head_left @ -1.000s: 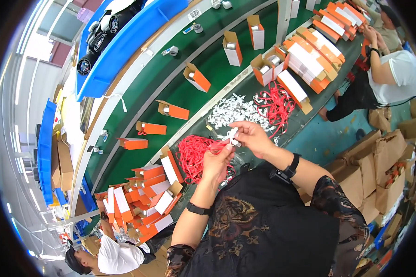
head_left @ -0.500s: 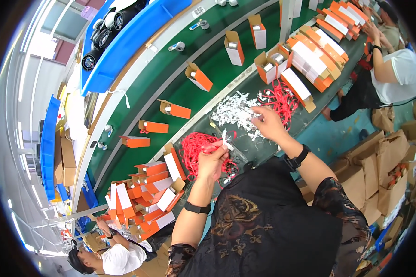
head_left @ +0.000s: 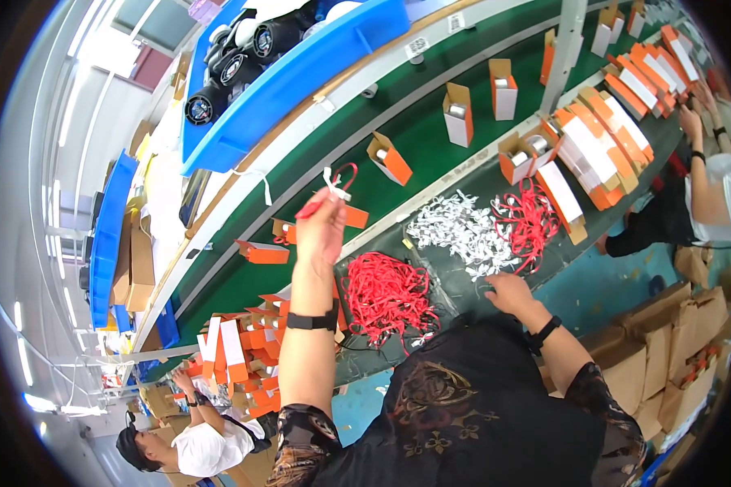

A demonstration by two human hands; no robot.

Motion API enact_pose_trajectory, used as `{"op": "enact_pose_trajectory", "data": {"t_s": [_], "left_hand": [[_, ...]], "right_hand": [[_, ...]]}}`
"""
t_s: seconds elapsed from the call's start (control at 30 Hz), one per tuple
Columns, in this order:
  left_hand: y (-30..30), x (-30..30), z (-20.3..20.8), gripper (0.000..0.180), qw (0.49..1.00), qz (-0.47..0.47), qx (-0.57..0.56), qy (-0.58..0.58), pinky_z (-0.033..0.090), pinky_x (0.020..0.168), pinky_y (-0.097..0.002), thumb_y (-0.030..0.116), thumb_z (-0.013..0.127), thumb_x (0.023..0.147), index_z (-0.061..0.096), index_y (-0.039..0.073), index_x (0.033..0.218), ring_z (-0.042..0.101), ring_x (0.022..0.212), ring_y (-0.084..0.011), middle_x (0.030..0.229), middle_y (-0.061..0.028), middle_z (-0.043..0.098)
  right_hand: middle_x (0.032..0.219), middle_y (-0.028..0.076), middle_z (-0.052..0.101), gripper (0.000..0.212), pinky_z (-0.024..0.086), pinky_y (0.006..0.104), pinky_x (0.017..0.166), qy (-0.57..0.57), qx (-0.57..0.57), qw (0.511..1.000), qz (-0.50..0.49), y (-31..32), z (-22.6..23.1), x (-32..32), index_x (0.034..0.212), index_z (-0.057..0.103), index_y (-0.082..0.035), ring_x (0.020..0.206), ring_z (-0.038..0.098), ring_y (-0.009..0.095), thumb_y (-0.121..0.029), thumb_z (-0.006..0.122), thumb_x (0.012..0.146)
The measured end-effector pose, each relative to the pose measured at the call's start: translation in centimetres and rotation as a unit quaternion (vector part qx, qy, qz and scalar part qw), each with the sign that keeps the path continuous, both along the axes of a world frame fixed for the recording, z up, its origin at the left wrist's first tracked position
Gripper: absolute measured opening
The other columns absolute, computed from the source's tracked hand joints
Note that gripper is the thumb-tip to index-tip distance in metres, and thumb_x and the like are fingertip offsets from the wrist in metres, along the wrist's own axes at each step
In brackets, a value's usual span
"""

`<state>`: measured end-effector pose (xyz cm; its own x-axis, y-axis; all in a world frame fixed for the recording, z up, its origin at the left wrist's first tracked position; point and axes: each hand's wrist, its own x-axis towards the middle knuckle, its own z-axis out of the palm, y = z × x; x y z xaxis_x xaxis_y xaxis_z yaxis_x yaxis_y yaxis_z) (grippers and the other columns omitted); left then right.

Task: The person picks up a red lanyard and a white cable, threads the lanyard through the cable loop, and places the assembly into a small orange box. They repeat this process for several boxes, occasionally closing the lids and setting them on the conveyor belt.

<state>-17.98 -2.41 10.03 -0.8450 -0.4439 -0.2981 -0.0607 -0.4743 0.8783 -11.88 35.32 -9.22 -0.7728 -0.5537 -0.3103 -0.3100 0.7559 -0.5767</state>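
A black top (head_left: 512, 390) is being worn, its front being marked by a bronze-gold scrolled motif (head_left: 439, 388) and small fleur-shaped prints (head_left: 438, 442), loose sleeves (head_left: 302, 442) being patterned in brown, seemingly with florals, black bands (head_left: 310, 321) being worn on both forearms (head_left: 307, 369)

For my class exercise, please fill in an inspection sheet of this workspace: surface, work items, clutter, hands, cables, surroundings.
Surface: dark green worktable beside a green conveyor belt.
Work items: large red strap pile; heap of small white pieces, with a smaller red strap heap against its right.
Clutter: orange-and-white boxes crowd both table ends; open box on the belt; blue bin of black parts beyond.
Left hand: raised, pinching a red strap with white end.
Right hand: beside the white heap; grip unclear.
Cables: none certain; white strip hangs below the bin.
Surroundings: co-workers lower left and right; brown cartons.
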Motion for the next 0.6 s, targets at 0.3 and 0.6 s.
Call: {"op": "enact_pose_trajectory", "data": {"t_s": [0.3,0.6], "left_hand": [[-9.4,2.9,-0.8,0.02,0.994,0.079,-0.005,-0.08,0.052,0.079,-0.0241,0.003,0.066,0.09,0.064,0.01,0.108,0.064,0.088,-0.0127,0.099,-0.0018,0.068],[-14.9,3.5,-8.2,0.018,0.98,0.094,0.171,-0.032,0.057,0.078,-0.0246,0.002,0.065,0.091,0.064,0.006,0.109,0.067,0.087,-0.0146,0.098,-0.0045,0.069]], "right_hand": [[0.104,0.015,0.066,0.034,0.05,0.0452,0.087,-0.031,0.044,0.997,0.059,-1.5,-2.3,-2.9,0.111,0.066,-0.01,0.102,0.062,0.034,-0.027,0.07,0.082],[0.104,0.016,0.067,0.036,0.05,0.0453,0.087,-0.031,0.102,0.99,0.089,-3.6,-0.4,-6.1,0.115,0.066,-0.011,0.102,0.063,0.034,-0.026,0.069,0.083]]}}
